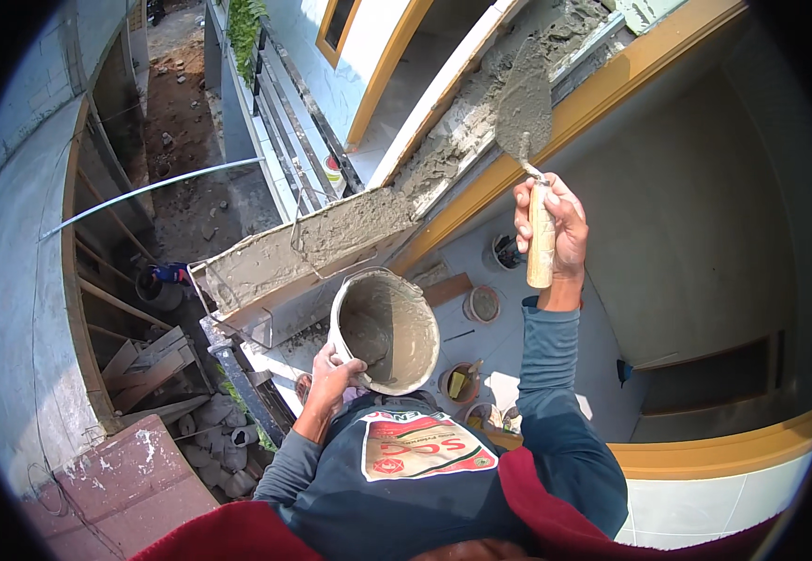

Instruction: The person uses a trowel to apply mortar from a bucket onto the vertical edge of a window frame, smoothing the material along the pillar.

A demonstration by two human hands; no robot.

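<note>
My right hand point(556, 224) is closed round the wooden handle of a trowel point(525, 103). Its grey, mortar-smeared blade points away from me, over the wet mortar point(462, 150) along the top of a formed beam; whether the blade touches it I cannot tell. With my left hand point(335, 379) I grip the rim of a bucket point(385, 329) close to my body. Grey mortar coats the bucket's inside wall, and some lies at the bottom. A nearer stretch of mortar point(303, 243) fills the board form to the left, beyond the bucket.
Below on the tiled floor stand smaller buckets point(483, 304). A yellow-orange frame point(649, 70) runs along the beam's right side. To the left, a pale pipe point(144, 190) crosses a dirt passage, with scrap boards point(149, 366) and rubble point(224, 439) below. A black railing point(298, 131) stands beyond.
</note>
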